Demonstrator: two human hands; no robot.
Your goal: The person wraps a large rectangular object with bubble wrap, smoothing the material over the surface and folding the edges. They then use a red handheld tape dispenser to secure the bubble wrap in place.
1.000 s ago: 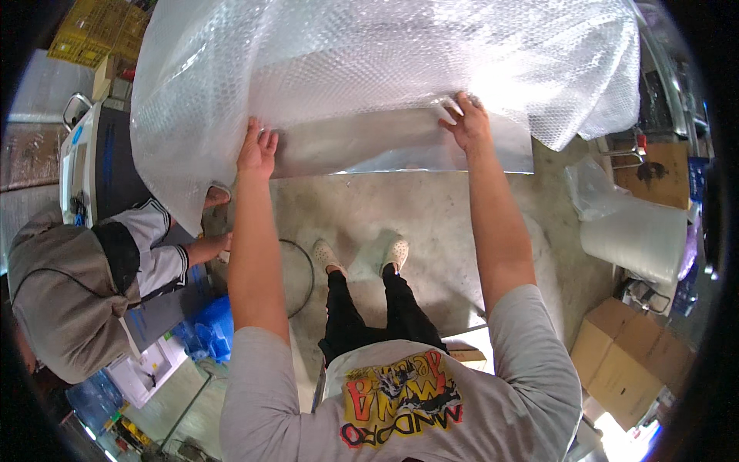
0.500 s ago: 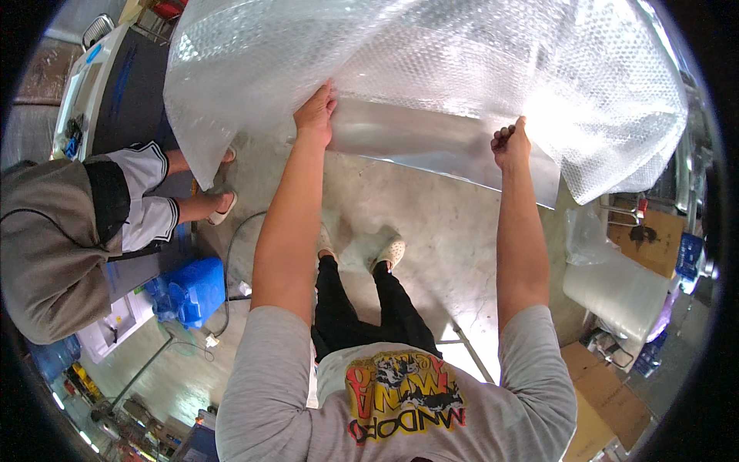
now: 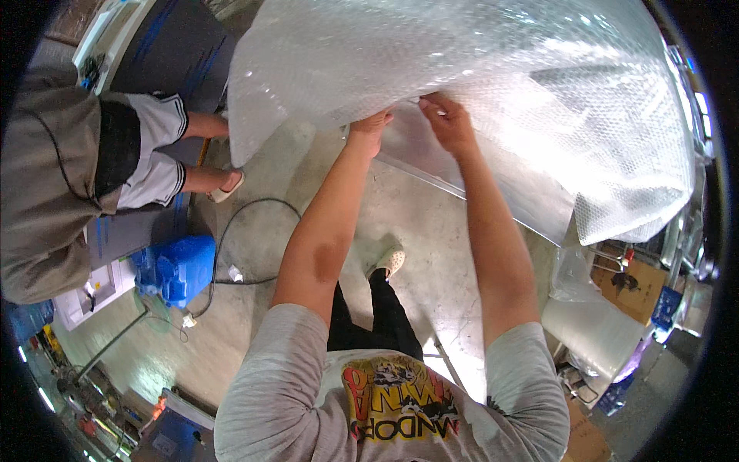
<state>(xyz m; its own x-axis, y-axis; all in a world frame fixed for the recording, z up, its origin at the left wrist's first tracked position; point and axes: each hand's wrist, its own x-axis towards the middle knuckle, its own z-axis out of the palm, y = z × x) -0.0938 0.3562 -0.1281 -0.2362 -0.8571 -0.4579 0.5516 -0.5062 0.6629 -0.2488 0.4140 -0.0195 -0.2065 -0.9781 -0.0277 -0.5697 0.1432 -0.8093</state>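
Note:
A large sheet of bubble wrap (image 3: 431,46) drapes over a smooth silvery panel (image 3: 531,208), whose lower edge shows beneath it. At the wrap's near edge my left hand (image 3: 369,133) is closed, its fingers partly hidden, pinching the plastic. Just to its right, my right hand (image 3: 449,125) has bent fingers, with thumb and forefinger at the wrap's edge over the panel. The fingertips are partly covered by the plastic.
Another person (image 3: 46,185) stands at the left beside a dark board (image 3: 173,54). A blue jerrycan (image 3: 181,269) and a black cable (image 3: 254,202) lie on the floor. To the right are a roll of clear wrap (image 3: 593,331) and a cardboard box (image 3: 635,289).
My right hand has moved left along the wrap's edge, close to my left hand, which has shifted right and slightly down. The view has turned, and the panel's right end sits lower.

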